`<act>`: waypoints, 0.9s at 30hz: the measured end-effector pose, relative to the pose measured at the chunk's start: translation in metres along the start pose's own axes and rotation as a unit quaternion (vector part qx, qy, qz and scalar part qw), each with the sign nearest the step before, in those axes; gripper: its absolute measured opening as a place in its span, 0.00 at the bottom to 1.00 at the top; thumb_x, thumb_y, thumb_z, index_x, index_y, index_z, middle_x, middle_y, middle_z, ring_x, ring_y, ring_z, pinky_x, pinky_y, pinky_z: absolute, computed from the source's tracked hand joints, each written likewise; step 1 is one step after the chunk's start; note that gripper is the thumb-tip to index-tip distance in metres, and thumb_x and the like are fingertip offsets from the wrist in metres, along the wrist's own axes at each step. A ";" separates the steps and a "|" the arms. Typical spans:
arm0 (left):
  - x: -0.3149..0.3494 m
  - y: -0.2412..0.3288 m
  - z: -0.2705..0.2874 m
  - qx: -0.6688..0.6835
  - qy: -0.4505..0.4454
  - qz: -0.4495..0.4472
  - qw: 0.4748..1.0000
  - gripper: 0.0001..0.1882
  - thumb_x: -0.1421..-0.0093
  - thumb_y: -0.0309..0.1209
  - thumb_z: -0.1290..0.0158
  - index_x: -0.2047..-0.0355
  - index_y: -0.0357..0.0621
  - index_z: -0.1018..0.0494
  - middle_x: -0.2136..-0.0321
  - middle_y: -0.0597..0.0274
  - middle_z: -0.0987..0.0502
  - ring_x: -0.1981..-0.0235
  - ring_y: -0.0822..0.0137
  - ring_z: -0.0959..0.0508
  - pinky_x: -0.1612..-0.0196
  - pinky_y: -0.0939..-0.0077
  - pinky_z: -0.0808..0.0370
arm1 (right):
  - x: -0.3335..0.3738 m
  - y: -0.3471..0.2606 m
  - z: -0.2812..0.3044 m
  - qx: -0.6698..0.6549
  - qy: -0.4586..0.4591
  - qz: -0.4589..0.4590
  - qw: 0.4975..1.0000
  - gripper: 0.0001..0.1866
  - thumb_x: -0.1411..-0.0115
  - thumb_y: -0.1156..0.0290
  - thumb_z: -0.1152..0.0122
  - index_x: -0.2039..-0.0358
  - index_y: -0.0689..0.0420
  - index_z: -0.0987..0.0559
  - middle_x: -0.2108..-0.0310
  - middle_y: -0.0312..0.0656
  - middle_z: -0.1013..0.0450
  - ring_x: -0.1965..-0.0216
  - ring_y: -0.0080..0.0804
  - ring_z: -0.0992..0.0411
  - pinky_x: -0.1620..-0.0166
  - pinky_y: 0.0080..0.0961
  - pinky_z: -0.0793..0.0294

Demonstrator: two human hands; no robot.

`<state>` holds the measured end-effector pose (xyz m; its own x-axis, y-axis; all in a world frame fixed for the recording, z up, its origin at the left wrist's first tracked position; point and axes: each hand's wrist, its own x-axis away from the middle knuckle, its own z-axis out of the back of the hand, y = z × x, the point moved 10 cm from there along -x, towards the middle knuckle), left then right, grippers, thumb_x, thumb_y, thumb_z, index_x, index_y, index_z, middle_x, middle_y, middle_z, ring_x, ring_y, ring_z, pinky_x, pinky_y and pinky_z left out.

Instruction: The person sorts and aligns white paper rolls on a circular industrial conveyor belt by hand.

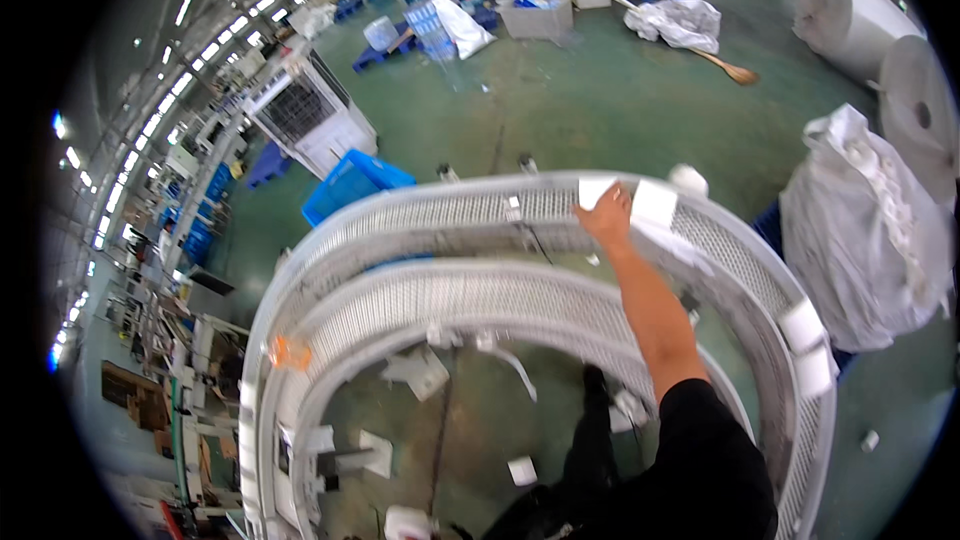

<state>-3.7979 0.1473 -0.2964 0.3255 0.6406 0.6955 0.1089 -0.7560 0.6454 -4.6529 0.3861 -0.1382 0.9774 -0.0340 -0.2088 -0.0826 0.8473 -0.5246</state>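
Note:
My right hand (pixel 608 216) reaches forward over the outer run of a curved conveyor (pixel 450 202). Its thumb is spread away from the fingers, and the palm faces down. A white block-shaped pack (pixel 596 190) lies under and just beyond the fingers, which seem to touch it. Right beside the hand sits a second white pack (pixel 655 204) on the same belt. Two more white packs, an upper one (pixel 801 326) and a lower one (pixel 815 372), rest further along the belt at the right. No part of my left hand shows.
The conveyor's inner run (pixel 440 290) curves around me, with an orange translucent thing (pixel 290 352) at its left bend. Beyond stand a blue crate (pixel 355 185) and a white cooler-like machine (pixel 312 115). At right are a large white sack (pixel 860 240) and big white rolls (pixel 850 15).

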 end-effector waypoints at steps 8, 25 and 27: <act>-0.044 0.019 -0.152 -0.123 0.059 0.090 0.986 0.18 0.36 0.36 0.58 0.47 0.48 0.31 0.50 0.59 0.26 0.49 0.59 0.26 0.50 0.62 0.27 | -0.025 -0.058 -0.103 -0.218 -0.111 -0.111 0.963 0.62 0.63 0.51 0.25 0.36 0.70 0.50 0.47 0.66 0.40 0.46 0.61 0.38 0.42 0.45 0.36; -0.196 0.041 -0.347 -0.449 -0.240 0.197 0.838 0.19 0.34 0.37 0.55 0.46 0.44 0.32 0.53 0.57 0.25 0.53 0.61 0.23 0.52 0.64 0.25 | 0.152 0.188 0.479 -0.130 0.230 -0.190 0.946 0.27 0.44 0.59 0.36 0.49 0.65 0.25 0.55 0.50 0.23 0.53 0.34 0.25 0.49 0.28 0.28; -0.196 0.045 -0.340 -0.489 -0.277 0.199 0.803 0.19 0.34 0.37 0.55 0.46 0.44 0.32 0.53 0.57 0.25 0.53 0.62 0.23 0.53 0.64 0.25 | 0.300 0.202 0.390 -0.288 0.213 -0.297 0.885 0.19 0.42 0.61 0.37 0.56 0.64 0.21 0.63 0.45 0.22 0.62 0.29 0.25 0.56 0.27 0.25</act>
<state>-4.1758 0.0339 -0.2962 0.5491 0.0108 0.8357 -0.8088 -0.2449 0.5346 -4.3006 0.7540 0.0147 0.7292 -0.6841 0.0175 0.2159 0.2057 -0.9545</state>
